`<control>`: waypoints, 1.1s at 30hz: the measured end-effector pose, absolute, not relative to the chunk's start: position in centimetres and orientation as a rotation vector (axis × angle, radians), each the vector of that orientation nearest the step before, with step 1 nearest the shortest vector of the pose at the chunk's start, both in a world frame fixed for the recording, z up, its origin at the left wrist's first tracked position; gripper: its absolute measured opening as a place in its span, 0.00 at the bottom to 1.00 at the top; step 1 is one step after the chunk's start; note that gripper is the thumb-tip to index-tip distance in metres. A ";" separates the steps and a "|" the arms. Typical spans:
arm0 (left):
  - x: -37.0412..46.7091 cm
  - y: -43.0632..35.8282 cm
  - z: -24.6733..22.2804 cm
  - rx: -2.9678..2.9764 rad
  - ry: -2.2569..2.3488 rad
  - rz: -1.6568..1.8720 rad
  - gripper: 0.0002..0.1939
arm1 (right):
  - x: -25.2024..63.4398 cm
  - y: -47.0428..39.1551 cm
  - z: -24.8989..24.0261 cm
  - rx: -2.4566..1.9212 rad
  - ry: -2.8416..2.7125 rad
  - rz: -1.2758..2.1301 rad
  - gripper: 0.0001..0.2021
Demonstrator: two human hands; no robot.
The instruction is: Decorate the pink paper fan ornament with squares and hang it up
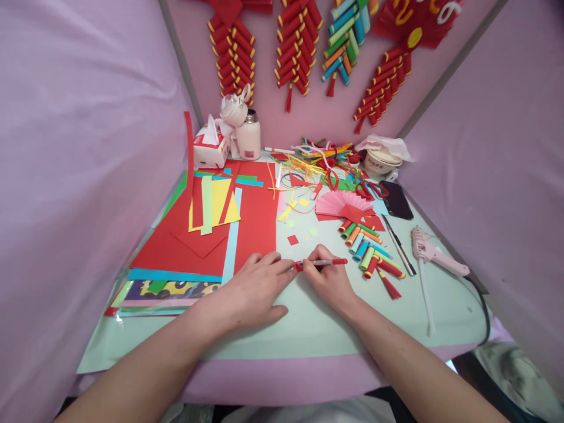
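My right hand (329, 283) is closed around a red pen (337, 262) with a clear section, its tip pointing left. The pen's tip meets a small red piece (298, 266), perhaps paper, just beyond my left fingertips. Palm down, my left hand (258, 289) lies flat on the table with its thumb apart, fingertips touching or beside that red piece. Beneath and left of this hand are large red sheets (258, 220) and a light blue strip (232, 235). To the right of my right hand lies a paper firecracker string (363, 247) with a pink fan (341, 204) and a red tassel.
A pink glue gun (436, 251), a craft knife (399, 244) and a black phone (396, 200) lie on the right. Red-handled scissors (370, 189), paper scraps and pipe cleaners (326, 153) spread across the back. A tissue box (211, 150) and white bottle (249, 138) stand back left.
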State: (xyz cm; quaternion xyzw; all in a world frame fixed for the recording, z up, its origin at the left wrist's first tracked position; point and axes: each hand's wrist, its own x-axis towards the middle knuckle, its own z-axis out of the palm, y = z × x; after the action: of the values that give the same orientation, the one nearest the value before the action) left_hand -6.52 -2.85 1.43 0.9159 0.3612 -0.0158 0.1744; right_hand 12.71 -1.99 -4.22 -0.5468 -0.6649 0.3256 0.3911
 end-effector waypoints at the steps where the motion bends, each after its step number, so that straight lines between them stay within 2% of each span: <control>1: -6.5 -2.8 1.4 2.596 1.023 -0.049 0.30 | 12.7 -2.0 -4.2 -1.389 -1.688 0.826 0.10; 33: -6.5 -2.8 1.2 2.595 1.026 -0.058 0.30 | 12.8 -2.0 -4.2 -1.390 -1.669 0.841 0.10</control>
State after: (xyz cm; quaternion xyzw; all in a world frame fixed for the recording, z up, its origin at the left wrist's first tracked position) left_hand -6.52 -2.78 1.21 0.9156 0.3619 -0.0204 0.1741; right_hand 12.76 -2.00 -4.24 -0.5484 -0.6580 0.3319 0.3951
